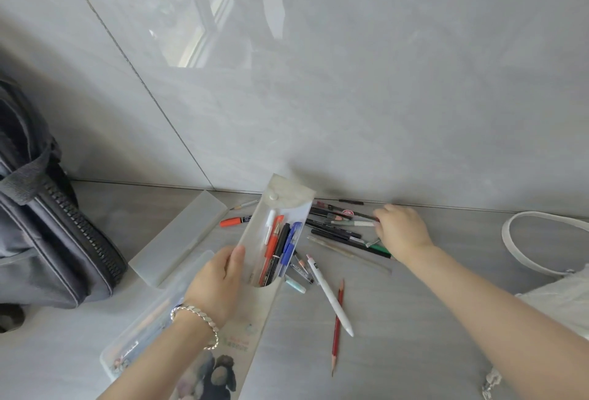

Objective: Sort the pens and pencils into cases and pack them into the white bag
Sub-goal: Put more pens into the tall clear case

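Fingers of the left hand grip a clear pouch, several pens already inside it. At the back edge of the grey surface, the right hand pinches a dark pen from the loose pile. Sorting seems partly done: the pile, a white pen and a red pencil remain, and the white bag at the right edge awaits the cases.

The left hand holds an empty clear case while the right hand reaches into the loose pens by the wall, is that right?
Not quite: the clear case is not empty. The head view shows several pens inside it, orange, black and blue among them. The rest stands: the left hand holds it while the right hand reaches into the loose pens by the wall.
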Demonstrator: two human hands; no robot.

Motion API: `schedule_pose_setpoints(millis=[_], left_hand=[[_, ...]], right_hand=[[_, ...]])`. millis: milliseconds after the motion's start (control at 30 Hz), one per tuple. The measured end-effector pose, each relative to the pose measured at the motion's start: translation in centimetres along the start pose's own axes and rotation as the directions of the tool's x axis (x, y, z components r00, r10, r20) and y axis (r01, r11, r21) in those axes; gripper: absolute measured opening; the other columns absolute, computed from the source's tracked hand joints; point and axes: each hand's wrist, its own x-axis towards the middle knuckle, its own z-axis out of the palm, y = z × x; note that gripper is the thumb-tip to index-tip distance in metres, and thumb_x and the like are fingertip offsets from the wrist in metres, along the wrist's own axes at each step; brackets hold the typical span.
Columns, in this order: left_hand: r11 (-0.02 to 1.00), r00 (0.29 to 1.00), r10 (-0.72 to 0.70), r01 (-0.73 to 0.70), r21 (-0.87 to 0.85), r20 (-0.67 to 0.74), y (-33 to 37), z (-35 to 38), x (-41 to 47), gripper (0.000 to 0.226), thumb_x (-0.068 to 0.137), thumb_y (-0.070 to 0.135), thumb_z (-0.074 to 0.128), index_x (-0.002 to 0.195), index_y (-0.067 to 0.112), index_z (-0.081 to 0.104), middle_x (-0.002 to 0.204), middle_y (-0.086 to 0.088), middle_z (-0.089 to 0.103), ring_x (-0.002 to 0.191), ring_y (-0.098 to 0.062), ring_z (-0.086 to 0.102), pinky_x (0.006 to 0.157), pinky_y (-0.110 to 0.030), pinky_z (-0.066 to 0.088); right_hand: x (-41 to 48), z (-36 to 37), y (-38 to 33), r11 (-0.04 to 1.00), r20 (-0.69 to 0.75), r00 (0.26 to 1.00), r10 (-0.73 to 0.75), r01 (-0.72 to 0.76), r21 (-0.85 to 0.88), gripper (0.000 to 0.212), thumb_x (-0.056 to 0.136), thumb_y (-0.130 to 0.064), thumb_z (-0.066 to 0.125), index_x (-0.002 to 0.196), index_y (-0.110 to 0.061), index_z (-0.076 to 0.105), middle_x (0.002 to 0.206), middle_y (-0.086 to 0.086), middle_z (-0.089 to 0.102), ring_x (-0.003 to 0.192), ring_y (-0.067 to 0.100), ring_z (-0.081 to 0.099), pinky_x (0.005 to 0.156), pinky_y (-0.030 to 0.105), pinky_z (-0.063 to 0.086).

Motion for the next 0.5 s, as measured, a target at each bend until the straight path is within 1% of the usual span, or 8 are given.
schedule_pose_setpoints(millis=[67, 100, 167, 200, 267, 333, 433, 500], left_hand=[[1.000, 1.000, 0.000, 0.000, 0.006, 0.020, -0.3, -0.1, -0.3, 0.032, 0.098, 0.034, 0.030, 0.075, 0.028, 0.051, 0.072, -0.001, 0.056, 0.067, -0.015, 0.050, 0.061, -0.027, 0.038], [1.000, 1.000, -0.008, 0.007, 0.013, 0.030, -0.5, 0.0, -0.5, 0.032, 0.098, 0.035, 0.029, 0.076, 0.027, 0.051, 0.072, 0.000, 0.055, 0.067, -0.015, 0.050, 0.060, -0.027, 0.038], [0.999, 0.998, -0.032, 0.030, 0.032, 0.054, -0.6, 0.0, -0.9, 0.031, 0.098, 0.036, 0.028, 0.080, 0.025, 0.052, 0.073, 0.001, 0.055, 0.068, -0.014, 0.051, 0.059, -0.025, 0.037], [0.998, 0.997, -0.041, 0.038, 0.043, 0.068, -0.7, 0.1, -1.1, 0.031, 0.097, 0.037, 0.028, 0.081, 0.026, 0.052, 0.076, 0.000, 0.057, 0.069, -0.014, 0.052, 0.060, -0.025, 0.038], [0.997, 0.995, -0.041, 0.036, 0.064, 0.089, -0.6, 0.3, -1.6, 0.031, 0.097, 0.039, 0.028, 0.079, 0.028, 0.050, 0.084, -0.004, 0.061, 0.075, -0.017, 0.054, 0.064, -0.027, 0.039], [0.996, 0.994, -0.026, 0.016, 0.092, 0.105, -0.5, 0.3, -2.2, 0.030, 0.097, 0.040, 0.027, 0.083, 0.028, 0.051, 0.087, -0.003, 0.062, 0.081, -0.019, 0.056, 0.065, -0.027, 0.039], [0.988, 0.992, 0.032, -0.050, 0.145, 0.124, -0.1, 0.5, -3.1, 0.033, 0.097, 0.040, 0.028, 0.090, 0.023, 0.055, 0.078, 0.003, 0.059, 0.081, -0.020, 0.056, 0.062, -0.025, 0.038], [0.982, 0.984, 0.080, -0.105, 0.160, 0.158, 0.3, 0.6, -4.0, 0.028, 0.097, 0.041, 0.028, 0.084, 0.030, 0.051, 0.073, 0.009, 0.056, 0.079, -0.018, 0.056, 0.063, -0.026, 0.038]], right_hand=[[-1.8, -1.5, 0.2, 0.960, -0.021, 0.996, 0.092, -0.084, 0.266, 0.021, 0.093, -0.022, 0.048, 0.107, -0.015, 0.062, 0.100, 0.005, 0.064, 0.094, 0.031, 0.059, 0.071, 0.033, 0.042], [-2.9, -2.5, 0.1, 0.902, -0.037, 0.990, 0.134, -0.106, 0.418, 0.019, 0.091, -0.022, 0.054, 0.107, -0.018, 0.063, 0.097, 0.002, 0.066, 0.090, 0.029, 0.061, 0.070, 0.034, 0.045], [-4.9, -5.1, -0.3, 0.774, -0.072, 0.987, 0.146, -0.069, 0.629, 0.013, 0.085, -0.021, 0.065, 0.096, -0.026, 0.066, 0.087, -0.003, 0.069, 0.079, 0.021, 0.064, 0.072, 0.033, 0.048], [-5.9, -6.6, -0.6, 0.714, -0.077, 0.990, 0.116, -0.029, 0.699, 0.012, 0.082, -0.020, 0.068, 0.086, -0.031, 0.065, 0.081, -0.004, 0.069, 0.071, 0.015, 0.063, 0.070, 0.028, 0.048], [-7.6, -10.2, -1.2, 0.646, -0.058, 0.998, -0.008, 0.049, 0.761, 0.023, 0.079, -0.017, 0.071, 0.072, -0.037, 0.062, 0.074, -0.009, 0.067, 0.062, 0.007, 0.058, 0.060, 0.013, 0.042], [-8.5, -13.1, -1.6, 0.635, 0.009, 0.990, -0.141, 0.084, 0.768, 0.026, 0.081, -0.013, 0.067, 0.070, -0.037, 0.064, 0.070, -0.012, 0.065, 0.057, 0.004, 0.055, 0.055, 0.009, 0.040], [-9.1, -15.3, -2.6, 0.685, 0.102, 0.968, -0.228, 0.084, 0.724, 0.019, 0.082, -0.017, 0.066, 0.070, -0.032, 0.069, 0.063, -0.023, 0.063, 0.053, -0.003, 0.052, 0.053, 0.008, 0.039], [-9.1, -15.4, -4.0, 0.731, 0.117, 0.964, -0.241, 0.101, 0.675, 0.011, 0.078, -0.022, 0.070, 0.071, -0.030, 0.071, 0.062, -0.024, 0.064, 0.058, -0.006, 0.055, 0.055, 0.007, 0.039]])
